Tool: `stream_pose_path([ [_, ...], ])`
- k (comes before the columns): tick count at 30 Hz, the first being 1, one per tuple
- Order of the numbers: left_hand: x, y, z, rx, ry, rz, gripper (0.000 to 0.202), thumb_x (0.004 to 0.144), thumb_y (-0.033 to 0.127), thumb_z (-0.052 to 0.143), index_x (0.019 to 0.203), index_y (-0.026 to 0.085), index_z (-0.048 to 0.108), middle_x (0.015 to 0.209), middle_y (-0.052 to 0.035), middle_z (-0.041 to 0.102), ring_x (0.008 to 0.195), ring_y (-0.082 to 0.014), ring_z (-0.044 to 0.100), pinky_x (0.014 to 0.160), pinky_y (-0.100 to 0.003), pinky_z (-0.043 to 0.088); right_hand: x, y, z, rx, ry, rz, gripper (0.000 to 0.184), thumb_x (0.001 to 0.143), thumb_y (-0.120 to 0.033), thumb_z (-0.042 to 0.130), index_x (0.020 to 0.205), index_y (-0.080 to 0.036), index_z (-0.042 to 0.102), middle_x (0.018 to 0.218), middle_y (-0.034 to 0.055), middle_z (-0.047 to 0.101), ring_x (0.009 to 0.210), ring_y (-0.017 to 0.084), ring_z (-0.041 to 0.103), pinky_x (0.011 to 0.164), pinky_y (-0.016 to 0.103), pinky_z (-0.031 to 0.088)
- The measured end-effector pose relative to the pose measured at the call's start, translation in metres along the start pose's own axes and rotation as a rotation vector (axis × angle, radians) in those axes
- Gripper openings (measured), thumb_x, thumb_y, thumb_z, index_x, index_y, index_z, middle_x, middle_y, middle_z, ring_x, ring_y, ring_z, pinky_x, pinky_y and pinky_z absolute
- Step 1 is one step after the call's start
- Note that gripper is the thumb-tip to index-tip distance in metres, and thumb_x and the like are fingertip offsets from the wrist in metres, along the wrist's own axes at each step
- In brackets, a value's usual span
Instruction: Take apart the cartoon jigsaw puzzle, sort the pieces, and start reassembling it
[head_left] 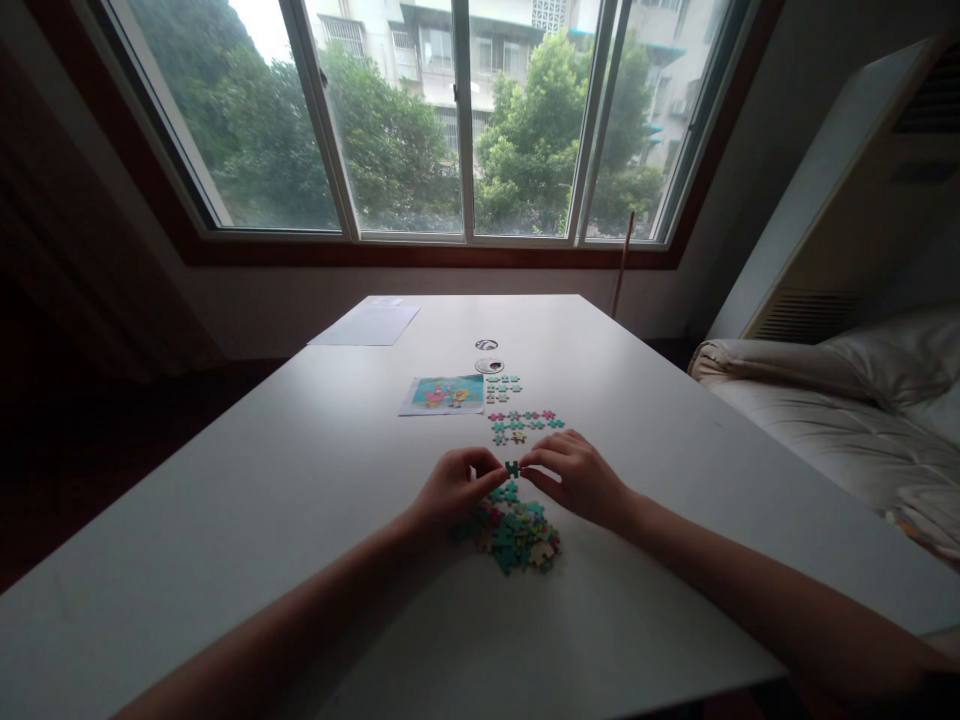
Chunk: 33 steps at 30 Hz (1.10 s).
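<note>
Beyond the jigsaw pile (517, 545) and to its left lies a cartoon picture sheet (442, 396); nearer the pile, the left hand (459, 487) narrowly pinches a dark green jigsaw piece (512, 468) just beyond it, the right hand (577, 476) pinching the piece's right edge.

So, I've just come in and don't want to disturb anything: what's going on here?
Someone is handling jigsaw pieces at a white table. A dark green puzzle piece is between the two hands, with fingertips of the left hand and the right hand at opposite edges. A jumbled pile of pieces lies nearer the person. Beyond the hands are rows of laid-out pieces, which look unjoined, with a colourful picture sheet to their left.
</note>
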<state>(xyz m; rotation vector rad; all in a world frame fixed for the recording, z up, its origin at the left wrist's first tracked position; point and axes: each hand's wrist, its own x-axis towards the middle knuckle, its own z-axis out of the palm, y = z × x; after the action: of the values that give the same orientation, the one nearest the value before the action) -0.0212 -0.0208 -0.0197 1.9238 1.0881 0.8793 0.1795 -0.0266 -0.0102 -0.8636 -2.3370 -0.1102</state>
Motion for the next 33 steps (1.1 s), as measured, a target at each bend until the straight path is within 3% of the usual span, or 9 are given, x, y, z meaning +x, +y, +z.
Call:
stream_pose_path([
  [11, 0.000, 0.000, -0.001, -0.053, -0.053, 0.014, 0.026, 0.076, 0.036, 0.054, 0.071, 0.011, 0.062, 0.060, 0.0005, 0.056, 0.053, -0.0081, 0.044, 0.048, -0.018, 0.034, 0.001, 0.004, -0.009, 0.010, -0.024, -0.023, 0.017, 0.085, -0.027, 0.046, 0.083, -0.021, 0.062, 0.079, 0.0031, 0.063, 0.074, 0.014, 0.054, 0.073, 0.029, 0.034],
  [23, 0.001, -0.001, 0.000, -0.037, -0.040, -0.014, 0.023, 0.076, 0.033, 0.053, 0.070, 0.012, 0.060, 0.058, 0.0015, 0.053, 0.052, -0.0080, 0.043, 0.047, -0.018, 0.032, -0.005, 0.057, -0.028, -0.056, 0.201, 0.170, 0.015, 0.082, -0.028, 0.050, 0.083, -0.021, 0.062, 0.079, 0.0032, 0.064, 0.071, 0.014, 0.057, 0.072, 0.029, 0.038],
  [33, 0.000, -0.001, 0.000, 0.013, -0.032, -0.020, 0.024, 0.076, 0.034, 0.052, 0.070, 0.012, 0.060, 0.060, 0.0009, 0.054, 0.052, -0.0080, 0.042, 0.045, -0.018, 0.032, -0.004, 0.054, -0.030, -0.052, 0.190, 0.166, 0.015, 0.083, -0.029, 0.050, 0.083, -0.021, 0.063, 0.078, 0.0029, 0.064, 0.071, 0.014, 0.057, 0.073, 0.029, 0.038],
])
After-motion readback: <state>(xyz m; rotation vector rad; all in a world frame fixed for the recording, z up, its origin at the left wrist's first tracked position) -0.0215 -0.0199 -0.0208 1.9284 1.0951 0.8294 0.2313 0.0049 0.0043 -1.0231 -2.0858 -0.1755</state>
